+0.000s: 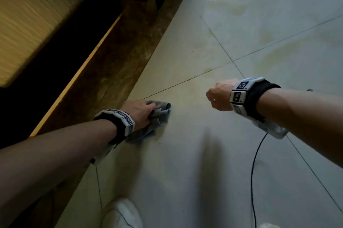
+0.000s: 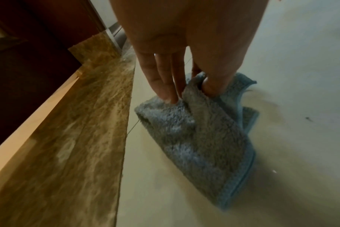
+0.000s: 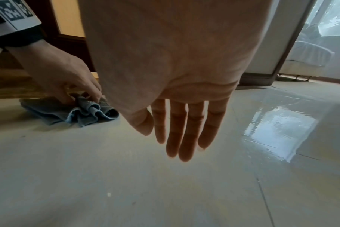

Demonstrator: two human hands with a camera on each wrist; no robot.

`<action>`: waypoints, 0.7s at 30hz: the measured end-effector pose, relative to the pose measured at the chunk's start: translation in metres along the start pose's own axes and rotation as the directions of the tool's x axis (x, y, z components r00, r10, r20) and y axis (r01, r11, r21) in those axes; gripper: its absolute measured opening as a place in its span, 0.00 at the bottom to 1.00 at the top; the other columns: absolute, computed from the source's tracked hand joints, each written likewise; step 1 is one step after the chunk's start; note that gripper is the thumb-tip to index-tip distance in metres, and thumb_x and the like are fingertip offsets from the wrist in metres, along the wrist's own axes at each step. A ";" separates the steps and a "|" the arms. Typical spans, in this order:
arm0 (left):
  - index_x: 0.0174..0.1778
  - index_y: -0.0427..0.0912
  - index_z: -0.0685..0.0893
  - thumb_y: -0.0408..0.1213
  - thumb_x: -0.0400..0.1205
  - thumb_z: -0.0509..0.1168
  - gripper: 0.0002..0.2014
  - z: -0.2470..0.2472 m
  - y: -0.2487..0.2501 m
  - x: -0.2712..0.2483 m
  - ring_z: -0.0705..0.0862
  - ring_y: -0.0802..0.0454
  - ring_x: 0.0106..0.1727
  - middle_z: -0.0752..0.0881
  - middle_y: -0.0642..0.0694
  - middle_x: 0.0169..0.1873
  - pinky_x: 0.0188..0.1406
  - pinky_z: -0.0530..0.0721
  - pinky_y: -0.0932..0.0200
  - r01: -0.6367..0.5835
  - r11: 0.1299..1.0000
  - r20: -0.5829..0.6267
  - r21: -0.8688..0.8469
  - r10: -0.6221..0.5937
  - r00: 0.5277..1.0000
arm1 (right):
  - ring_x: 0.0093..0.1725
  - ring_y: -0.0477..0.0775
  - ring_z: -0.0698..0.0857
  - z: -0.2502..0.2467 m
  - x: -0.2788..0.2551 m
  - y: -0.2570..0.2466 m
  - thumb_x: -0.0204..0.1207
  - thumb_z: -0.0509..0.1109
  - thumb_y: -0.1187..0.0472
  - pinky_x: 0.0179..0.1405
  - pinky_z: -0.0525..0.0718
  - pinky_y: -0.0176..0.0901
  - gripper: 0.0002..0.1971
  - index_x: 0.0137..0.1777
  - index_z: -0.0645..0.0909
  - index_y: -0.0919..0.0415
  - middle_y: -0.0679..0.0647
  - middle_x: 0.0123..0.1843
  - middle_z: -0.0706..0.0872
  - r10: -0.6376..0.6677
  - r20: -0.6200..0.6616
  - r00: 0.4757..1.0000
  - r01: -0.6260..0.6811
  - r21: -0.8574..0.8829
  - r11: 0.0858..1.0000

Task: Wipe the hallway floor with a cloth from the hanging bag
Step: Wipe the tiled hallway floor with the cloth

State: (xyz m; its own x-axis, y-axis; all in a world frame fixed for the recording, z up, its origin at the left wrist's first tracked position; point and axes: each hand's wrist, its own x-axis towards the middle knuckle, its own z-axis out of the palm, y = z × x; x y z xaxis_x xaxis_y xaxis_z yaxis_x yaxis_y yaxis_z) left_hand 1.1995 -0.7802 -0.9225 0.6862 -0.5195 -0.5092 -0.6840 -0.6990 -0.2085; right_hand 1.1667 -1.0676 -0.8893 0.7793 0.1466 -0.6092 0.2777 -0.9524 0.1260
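A crumpled grey-blue cloth lies on the pale glossy tiled floor, close to the brown marble border strip. My left hand pinches a fold of the cloth between thumb and fingers and presses it on the floor. My right hand hovers above the tiles to the right of the cloth, fingers straight and pointing down, holding nothing. The hanging bag is not in view.
A brown marble border strip runs along the left beside a dark wooden door frame. A black cable trails from my right wrist. My white shoe stands at the bottom. A bright doorway lies ahead.
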 end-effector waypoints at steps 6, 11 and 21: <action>0.61 0.53 0.76 0.45 0.80 0.63 0.13 -0.013 0.010 0.030 0.83 0.46 0.49 0.81 0.48 0.57 0.43 0.84 0.53 -0.085 0.996 -0.042 0.035 0.086 0.995 | 0.46 0.63 0.87 0.018 -0.026 0.017 0.76 0.63 0.54 0.41 0.84 0.43 0.13 0.56 0.84 0.53 0.56 0.50 0.87 0.106 -0.008 0.994 -0.105 0.057 0.993; 0.63 0.52 0.75 0.49 0.80 0.64 0.16 -0.013 -0.003 0.039 0.84 0.44 0.47 0.82 0.45 0.54 0.40 0.83 0.54 -0.017 0.998 -0.117 -0.061 0.010 0.993 | 0.46 0.63 0.88 0.026 -0.029 0.012 0.76 0.64 0.52 0.44 0.87 0.45 0.12 0.55 0.85 0.52 0.55 0.50 0.87 0.102 0.054 0.993 -0.105 0.043 0.994; 0.65 0.47 0.74 0.44 0.82 0.60 0.15 -0.003 0.084 0.035 0.77 0.42 0.62 0.77 0.43 0.62 0.44 0.81 0.48 -0.129 0.963 -0.307 -0.235 0.052 0.950 | 0.41 0.60 0.87 -0.007 0.011 -0.016 0.81 0.61 0.55 0.34 0.81 0.41 0.12 0.57 0.85 0.53 0.56 0.47 0.87 0.045 -0.047 0.998 -0.040 0.083 0.996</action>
State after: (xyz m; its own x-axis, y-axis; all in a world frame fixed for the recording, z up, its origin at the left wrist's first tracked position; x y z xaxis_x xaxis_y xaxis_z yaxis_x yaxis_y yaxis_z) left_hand 1.1674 -0.8586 -0.9551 0.6925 -0.6809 -0.2384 -0.6890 -0.7222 0.0612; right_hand 1.1745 -1.0490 -0.8924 0.8165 0.1165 -0.5654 0.1982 -0.9765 0.0849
